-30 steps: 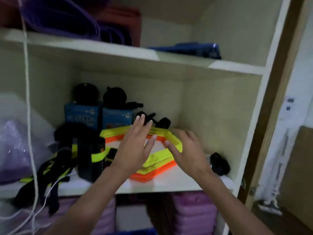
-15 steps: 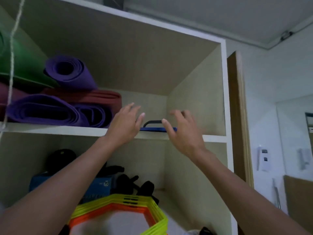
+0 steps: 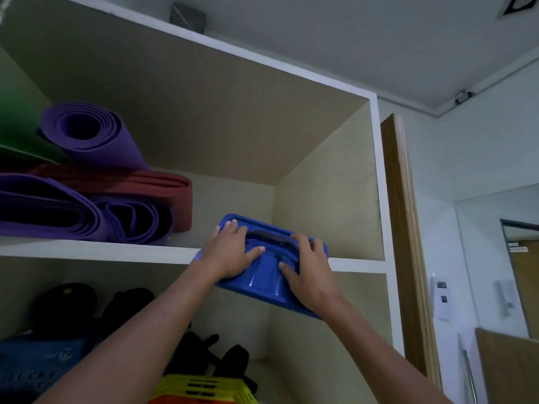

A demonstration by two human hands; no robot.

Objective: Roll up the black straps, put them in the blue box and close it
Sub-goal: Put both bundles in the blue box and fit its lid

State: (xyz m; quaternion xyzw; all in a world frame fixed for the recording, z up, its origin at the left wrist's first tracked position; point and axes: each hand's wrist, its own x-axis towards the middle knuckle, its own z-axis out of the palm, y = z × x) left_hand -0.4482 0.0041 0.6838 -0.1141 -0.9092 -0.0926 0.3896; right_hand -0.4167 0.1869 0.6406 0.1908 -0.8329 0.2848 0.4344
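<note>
Your fingers (image 3: 233, 228) lie spread over the lid of the blue box (image 3: 264, 275): your left hand (image 3: 230, 252) grasps its left edge with the thumb stretched across the lid, and your right hand (image 3: 309, 263) grasps the right side, its fingers curled over the far edge beside the dark carry handle (image 3: 269, 237). The box is tilted, its near end hanging past the front edge of the upper shelf (image 3: 96, 251) and its far end on or just above the shelf, at the right end of the compartment.

By my reading you are at the very start: you are only fetching the box. No strap has been rolled, nothing has gone in, and the lid looks shut, so it has to be opened before anything is packed. What the box holds cannot be told, since only the lid shows.

The black straps (image 3: 204, 351) seem to be the dark bundles on the lower shelf, just behind the yellow and orange stack (image 3: 201, 387) at the near edge; more black gear (image 3: 67, 304) sits on top of a blue carton (image 3: 38, 363) to the left. It is too dim to tell which of these are straps.

On the upper shelf, left of the box, rolled yoga mats are piled: a purple mat (image 3: 87, 135) on top, a red mat (image 3: 151, 188) beneath, and more purple ones at the bottom.
</note>
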